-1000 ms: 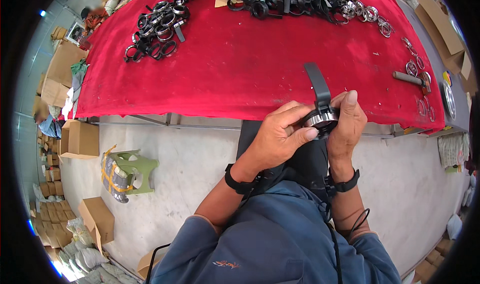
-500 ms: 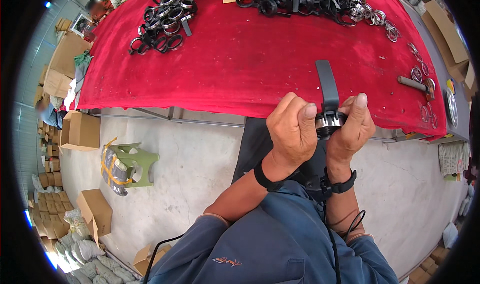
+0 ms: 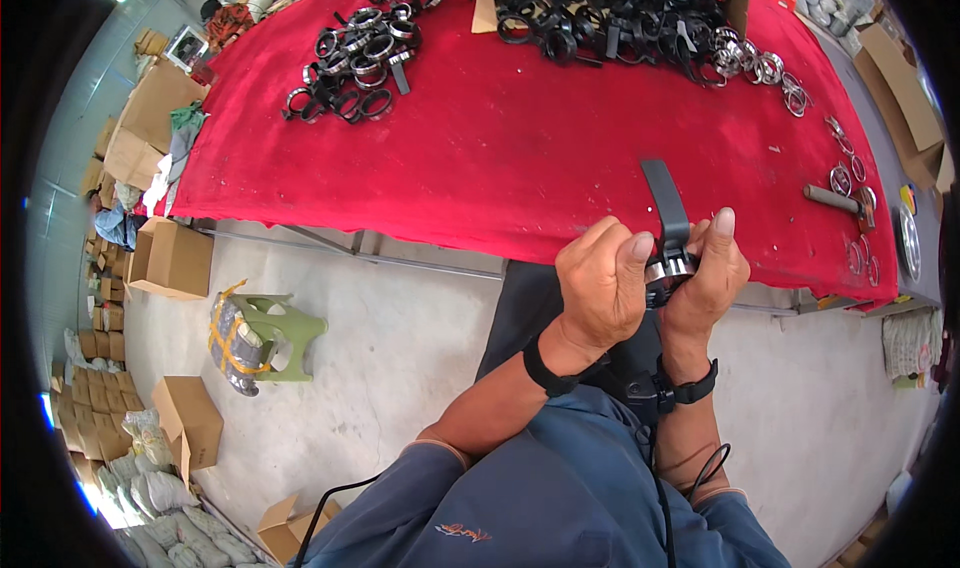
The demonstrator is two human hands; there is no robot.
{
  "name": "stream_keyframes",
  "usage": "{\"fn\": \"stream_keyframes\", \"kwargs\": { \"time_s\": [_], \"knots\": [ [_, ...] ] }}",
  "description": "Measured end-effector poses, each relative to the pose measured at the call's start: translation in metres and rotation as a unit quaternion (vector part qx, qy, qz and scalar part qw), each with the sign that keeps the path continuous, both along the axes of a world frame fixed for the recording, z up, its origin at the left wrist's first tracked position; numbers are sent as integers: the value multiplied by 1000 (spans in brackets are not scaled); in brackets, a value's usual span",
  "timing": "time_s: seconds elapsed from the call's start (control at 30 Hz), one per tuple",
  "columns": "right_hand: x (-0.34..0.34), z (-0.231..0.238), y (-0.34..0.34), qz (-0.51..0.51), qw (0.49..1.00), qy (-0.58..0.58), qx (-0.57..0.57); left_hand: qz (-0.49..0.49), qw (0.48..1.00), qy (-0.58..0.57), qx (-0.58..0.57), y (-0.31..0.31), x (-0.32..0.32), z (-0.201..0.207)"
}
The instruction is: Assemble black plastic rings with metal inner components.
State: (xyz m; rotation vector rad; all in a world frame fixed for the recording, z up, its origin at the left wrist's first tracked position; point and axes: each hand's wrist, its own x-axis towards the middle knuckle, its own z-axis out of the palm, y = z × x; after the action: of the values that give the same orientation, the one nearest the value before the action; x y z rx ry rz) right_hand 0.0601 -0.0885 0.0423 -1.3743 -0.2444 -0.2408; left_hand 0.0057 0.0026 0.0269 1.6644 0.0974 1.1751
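Left hand (image 3: 603, 286) and right hand (image 3: 708, 280) clamp their fingers together around a silver metal ring clamp with a black strap (image 3: 668, 238), the strap rising above the fingertips, over the red cloth-covered table (image 3: 520, 158).

table cloth (image 3: 560, 158): plain bright red
strap (image 3: 667, 206): flat black
ring (image 3: 668, 268): shiny silver over black
heap of rings (image 3: 350, 63): black mixed with silver
wristbands (image 3: 545, 373): black on both wrists
sleeves (image 3: 540, 498): dusty blue, small orange mark
stool (image 3: 275, 333): pale green, yellow tape
boxes (image 3: 175, 258): brown cardboard
floor (image 3: 400, 368): grey concrete
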Motion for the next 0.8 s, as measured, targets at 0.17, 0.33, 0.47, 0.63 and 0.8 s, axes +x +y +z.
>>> {"fn": "stream_keyframes", "kwargs": {
  "time_s": [0.17, 0.33, 0.47, 0.63, 0.8],
  "knots": [
    [18, -21, -3, -16, 997, 73, -35, -54, 996, 69, 17, 15, 9, -17],
    [24, -43, -11, 92, 984, 127, -84, -120, 962, 233, 69, 39, -10, -38],
    [36, -95, -44, 121, 980, 159, -16, -126, 940, 315, -38, 93, -9, -56],
    [39, -120, -109, 62, 977, 200, -52, -49, 949, 304, -64, 234, 31, -10],
    [32, -136, -111, 44, 972, 212, -88, -14, 940, -6, -340, 391, 87, 46]
  ]
}}
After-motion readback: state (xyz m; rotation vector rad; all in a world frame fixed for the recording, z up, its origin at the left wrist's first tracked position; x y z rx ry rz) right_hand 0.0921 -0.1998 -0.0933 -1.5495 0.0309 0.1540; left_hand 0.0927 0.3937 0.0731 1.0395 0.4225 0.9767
